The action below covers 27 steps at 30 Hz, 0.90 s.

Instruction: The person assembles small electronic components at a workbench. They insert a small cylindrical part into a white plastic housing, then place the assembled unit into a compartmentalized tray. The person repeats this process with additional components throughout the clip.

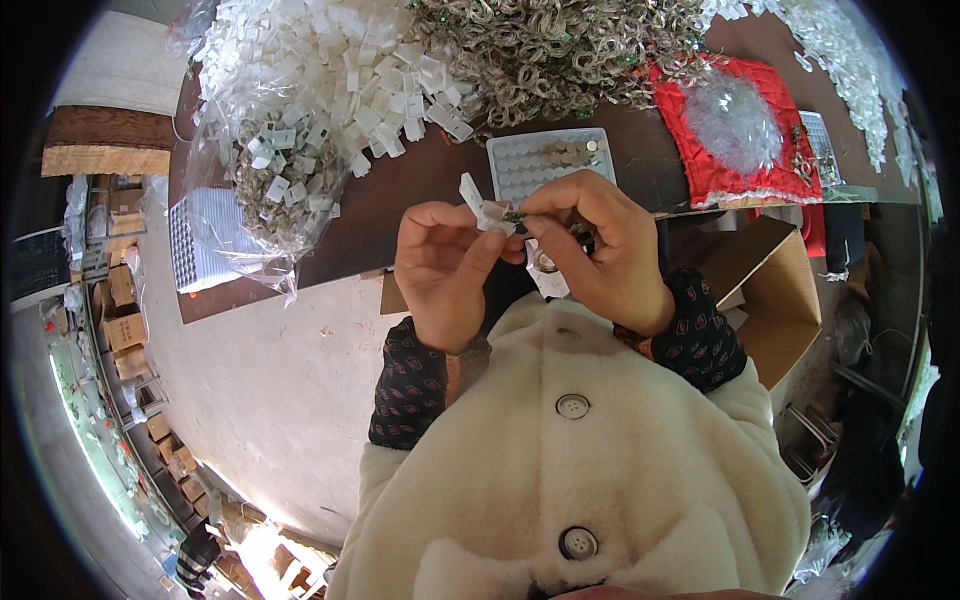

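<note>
Both hands meet in front of my chest, near the table's front edge. My left hand (440, 275) pinches a small white plastic tag (470, 192) between thumb and fingertips, its upper end sticking up. My right hand (612, 245) is closed, thumb and forefinger pinching a small dark, shiny piece (514, 218) against the tag. A second white tag (548, 280) hangs below the right fingers beside a metallic ring-like part (544, 260). The fingers partly hide how these pieces join. Just beyond the hands lies a pale tray (515, 178) with round pockets, several holding small discs.
On the brown table (390, 200) are a heap of white tags (330, 70), a pile of metallic band-like pieces (560, 60), and a plastic bag (285, 180). A red cloth (715, 175) bears clear plastic bits (735, 120). An open cardboard box (780, 300) stands at right below.
</note>
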Tool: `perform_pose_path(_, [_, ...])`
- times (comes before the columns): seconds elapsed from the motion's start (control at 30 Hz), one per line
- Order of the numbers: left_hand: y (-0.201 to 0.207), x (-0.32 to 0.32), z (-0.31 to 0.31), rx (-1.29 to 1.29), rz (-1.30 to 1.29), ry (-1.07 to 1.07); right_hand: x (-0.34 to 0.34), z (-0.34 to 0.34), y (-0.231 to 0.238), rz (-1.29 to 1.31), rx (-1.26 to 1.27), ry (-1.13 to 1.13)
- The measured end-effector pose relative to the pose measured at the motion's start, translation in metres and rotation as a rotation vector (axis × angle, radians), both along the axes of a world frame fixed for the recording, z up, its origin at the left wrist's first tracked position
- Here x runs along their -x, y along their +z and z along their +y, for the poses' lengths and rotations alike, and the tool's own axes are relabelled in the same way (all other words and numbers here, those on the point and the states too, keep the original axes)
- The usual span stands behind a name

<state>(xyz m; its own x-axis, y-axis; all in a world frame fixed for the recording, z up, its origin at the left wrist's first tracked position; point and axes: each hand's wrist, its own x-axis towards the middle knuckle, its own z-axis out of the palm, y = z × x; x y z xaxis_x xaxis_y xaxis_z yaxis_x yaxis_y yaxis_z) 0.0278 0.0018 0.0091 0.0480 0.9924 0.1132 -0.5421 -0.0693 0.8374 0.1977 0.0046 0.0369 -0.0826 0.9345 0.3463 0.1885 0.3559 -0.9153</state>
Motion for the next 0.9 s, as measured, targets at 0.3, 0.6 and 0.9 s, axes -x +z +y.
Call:
perform_pose_path(0.3, [-0.007,0.001,-0.003,-0.037,-0.008,-0.031,0.006,-0.002,0.005,0.025,0.036,0.022])
perform_pose_path(0.6, [-0.014,0.002,-0.003,-0.103,-0.028,-0.023,0.004,0.000,0.001,0.193,0.138,0.145])
perform_pose_path(0.9, [-0.017,-0.005,-0.005,-0.189,0.044,0.169,0.008,-0.004,-0.002,0.266,0.253,0.198])
